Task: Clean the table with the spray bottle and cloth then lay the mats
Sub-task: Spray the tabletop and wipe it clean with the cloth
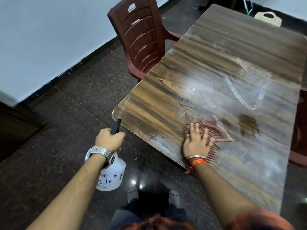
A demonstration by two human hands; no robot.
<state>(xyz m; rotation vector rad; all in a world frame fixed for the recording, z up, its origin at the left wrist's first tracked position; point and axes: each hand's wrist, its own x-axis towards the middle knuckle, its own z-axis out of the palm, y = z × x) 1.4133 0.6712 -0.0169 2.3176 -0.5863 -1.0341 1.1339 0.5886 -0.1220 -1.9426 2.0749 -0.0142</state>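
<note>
You have a pale wall [41, 39] across the upper left, edged with black skirting [99, 53] above a dark speckled floor [66, 122]. A maroon plastic chair [142, 39] stands at top centre against the wood-grain tabletop [216, 55]. A second maroon chair [299, 130] shows at the right edge. Light glints off the floor at bottom centre.
</note>
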